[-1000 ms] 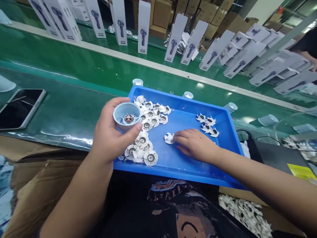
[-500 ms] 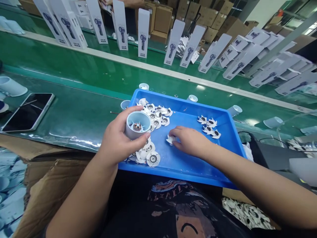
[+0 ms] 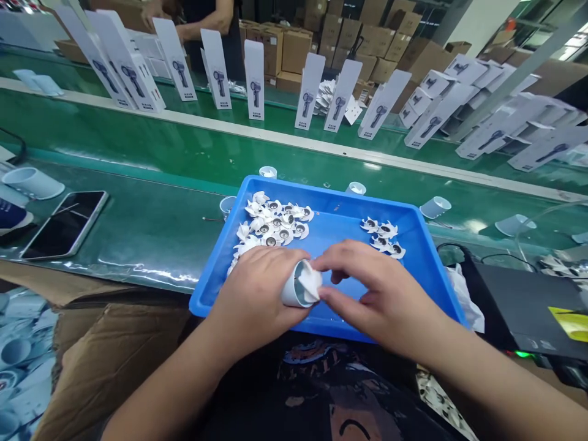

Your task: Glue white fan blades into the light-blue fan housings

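My left hand [image 3: 257,288] is wrapped round a pale blue cup-shaped fan housing [image 3: 294,293], tipped so its mouth faces right. My right hand [image 3: 372,288] pinches a small white fan impeller [image 3: 311,278] at the housing's mouth. Both hands hover over the near part of a blue plastic tray [image 3: 413,229]. A heap of white impellers [image 3: 273,223] lies in the tray's far left corner, and a few more impellers [image 3: 383,237] lie at its far right.
The tray rests at the edge of a green conveyor belt [image 3: 151,153]. Loose pale blue housings [image 3: 434,207] lie on the belt, and a phone [image 3: 64,223] lies at the left. White product boxes [image 3: 255,89] stand in a row behind. An open cardboard carton [image 3: 92,349] is lower left; another person stands at the far side.
My right hand lifted an impeller off the tray floor. My left hand came down and toward me and tipped the housing sideways, and the two hands met over the tray's near edge.
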